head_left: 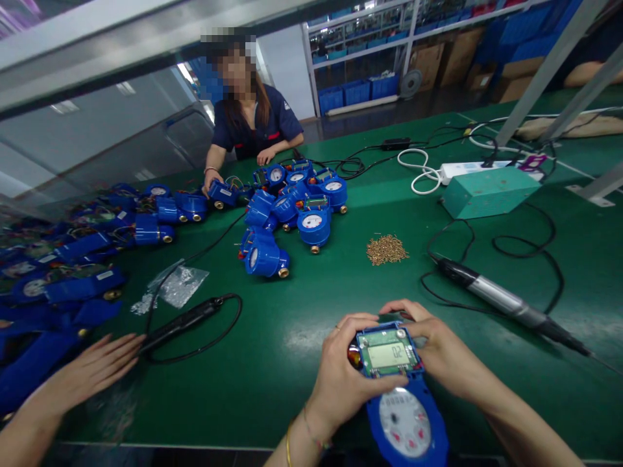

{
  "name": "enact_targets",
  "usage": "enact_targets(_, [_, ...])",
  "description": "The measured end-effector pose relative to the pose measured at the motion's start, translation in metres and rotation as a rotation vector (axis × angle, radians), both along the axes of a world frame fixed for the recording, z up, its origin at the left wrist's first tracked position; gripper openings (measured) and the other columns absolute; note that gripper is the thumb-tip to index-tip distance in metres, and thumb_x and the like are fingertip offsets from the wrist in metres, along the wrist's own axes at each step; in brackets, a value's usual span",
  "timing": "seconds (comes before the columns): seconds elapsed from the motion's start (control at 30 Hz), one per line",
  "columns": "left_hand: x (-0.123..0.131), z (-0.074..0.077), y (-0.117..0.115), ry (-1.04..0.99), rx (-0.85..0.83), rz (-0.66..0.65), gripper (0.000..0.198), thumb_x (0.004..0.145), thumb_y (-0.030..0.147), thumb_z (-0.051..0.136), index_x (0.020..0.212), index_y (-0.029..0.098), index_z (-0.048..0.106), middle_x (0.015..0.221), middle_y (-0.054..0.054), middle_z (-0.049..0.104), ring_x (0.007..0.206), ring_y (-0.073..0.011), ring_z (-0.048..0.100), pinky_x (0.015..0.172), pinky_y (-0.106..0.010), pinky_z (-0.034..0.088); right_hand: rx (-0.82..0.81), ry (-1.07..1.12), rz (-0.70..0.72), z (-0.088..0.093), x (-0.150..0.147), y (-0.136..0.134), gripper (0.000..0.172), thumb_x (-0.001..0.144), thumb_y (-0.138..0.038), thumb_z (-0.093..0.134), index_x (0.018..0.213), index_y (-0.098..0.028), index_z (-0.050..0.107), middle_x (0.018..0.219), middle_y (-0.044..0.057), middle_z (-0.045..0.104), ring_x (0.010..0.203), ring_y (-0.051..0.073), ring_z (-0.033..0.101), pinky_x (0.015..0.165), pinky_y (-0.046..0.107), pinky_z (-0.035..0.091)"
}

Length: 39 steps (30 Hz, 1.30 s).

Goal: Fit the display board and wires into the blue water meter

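Note:
A blue water meter (407, 425) with a white dial lies at the near table edge. Its upper part is open and shows a green circuit board with an LCD (388, 354) reading "02". My left hand (341, 376) grips the meter's left side with the thumb lying under the board. My right hand (438, 350) holds the right side, fingers curled over the top edge. Just right of my right hand, a silver and black electric screwdriver (506, 303) lies on the green table (292, 337), apart from it.
A heap of brass screws (387, 250) lies mid-table, with several blue meters (292, 207) behind it and more at the left (58, 279). A co-worker (250, 123) sits opposite. Another person's hand (92, 370) rests near a black screwdriver (180, 322). Teal box (487, 191) at right.

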State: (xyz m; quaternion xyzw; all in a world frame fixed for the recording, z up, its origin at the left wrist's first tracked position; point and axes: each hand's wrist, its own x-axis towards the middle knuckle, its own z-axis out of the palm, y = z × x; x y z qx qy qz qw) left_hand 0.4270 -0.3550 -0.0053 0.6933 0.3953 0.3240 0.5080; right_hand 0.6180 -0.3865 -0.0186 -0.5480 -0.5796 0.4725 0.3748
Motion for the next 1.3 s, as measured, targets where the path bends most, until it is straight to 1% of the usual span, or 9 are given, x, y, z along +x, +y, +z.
enact_targets(0.1, [0.002,0.002,-0.003,0.003,-0.084,0.022,0.061,0.053,0.024,0.096,0.106,0.024,0.066,0.105,0.000,0.074,0.099,-0.0210,0.069,0.090,-0.031,0.050,-0.046,0.004,-0.023,0.000,0.003,-0.007,0.015,0.074,-0.029,0.067,0.081,-0.030,0.080,0.124,0.008,0.057,0.121,0.030,0.050,0.106,0.046,0.035])
enact_targets(0.2, [0.003,0.002,-0.006,0.008,-0.111,0.042,0.061,0.054,0.027,0.096,0.107,0.024,0.066,0.103,0.000,0.075,0.095,-0.0205,0.069,0.086,-0.030,0.050,-0.057,-0.014,-0.108,-0.002,0.003,-0.016,0.018,0.069,-0.029,0.069,0.083,-0.029,0.080,0.122,0.008,0.060,0.116,0.028,0.055,0.100,0.042,0.042])
enact_targets(0.37, [0.005,0.001,-0.008,0.023,-0.070,0.048,0.062,0.052,0.032,0.097,0.106,0.022,0.067,0.105,-0.002,0.073,0.097,-0.0226,0.067,0.088,-0.032,0.049,0.112,-0.102,-0.321,-0.007,0.002,-0.028,0.015,0.068,-0.034,0.073,0.080,-0.027,0.080,0.106,0.006,0.068,0.098,0.023,0.065,0.086,0.029,0.053])
enact_targets(0.53, [0.007,0.000,-0.008,0.040,-0.024,0.048,0.061,0.050,0.037,0.097,0.102,0.022,0.070,0.097,-0.002,0.073,0.093,-0.0243,0.067,0.093,-0.037,0.048,0.090,0.012,-0.243,-0.007,0.011,-0.027,0.016,0.070,-0.037,0.080,0.078,-0.023,0.079,0.105,0.008,0.070,0.093,0.022,0.071,0.076,0.021,0.060])
enact_targets(0.73, [0.007,-0.002,-0.008,0.034,0.043,0.058,0.063,0.048,0.042,0.097,0.101,0.022,0.070,0.095,-0.002,0.074,0.092,-0.0239,0.066,0.102,-0.043,0.044,0.102,-0.009,-0.209,-0.014,0.026,-0.039,0.032,0.085,-0.051,0.072,0.102,-0.025,0.079,0.113,0.009,0.073,0.106,0.025,0.070,0.086,0.022,0.059])
enact_targets(0.87, [0.007,-0.002,-0.009,0.065,0.035,0.052,0.062,0.049,0.042,0.097,0.101,0.022,0.070,0.096,-0.002,0.073,0.092,-0.0236,0.066,0.091,-0.037,0.048,0.123,0.102,-0.383,-0.016,0.014,-0.054,0.029,0.089,-0.045,0.070,0.113,-0.028,0.066,0.120,0.006,0.071,0.104,0.020,0.071,0.086,0.018,0.057])
enact_targets(0.93, [0.007,-0.002,-0.008,0.067,0.023,0.048,0.062,0.050,0.040,0.097,0.102,0.021,0.070,0.095,-0.002,0.072,0.092,-0.0228,0.066,0.086,-0.033,0.049,0.099,0.171,-0.427,-0.017,0.007,-0.057,0.039,0.088,-0.045,0.072,0.122,-0.031,0.059,0.129,0.005,0.067,0.111,0.019,0.068,0.089,0.017,0.056])
enact_targets(1.07, [0.006,-0.002,-0.008,0.085,0.013,0.042,0.057,0.054,0.038,0.095,0.103,0.022,0.069,0.096,-0.002,0.069,0.092,-0.0223,0.065,0.080,-0.031,0.049,0.119,0.137,-0.261,-0.018,0.002,-0.051,0.056,0.084,-0.040,0.078,0.136,-0.031,0.058,0.141,0.005,0.058,0.128,0.019,0.056,0.102,0.018,0.046])
enact_targets(1.3, [0.004,0.001,-0.009,0.152,0.008,0.015,0.056,0.062,0.045,0.090,0.109,0.025,0.068,0.100,-0.004,0.069,0.097,-0.0243,0.064,0.082,-0.034,0.049,0.134,0.120,-0.181,-0.015,0.012,-0.038,0.050,0.076,-0.037,0.084,0.123,-0.023,0.071,0.131,0.012,0.065,0.124,0.027,0.059,0.101,0.030,0.049])
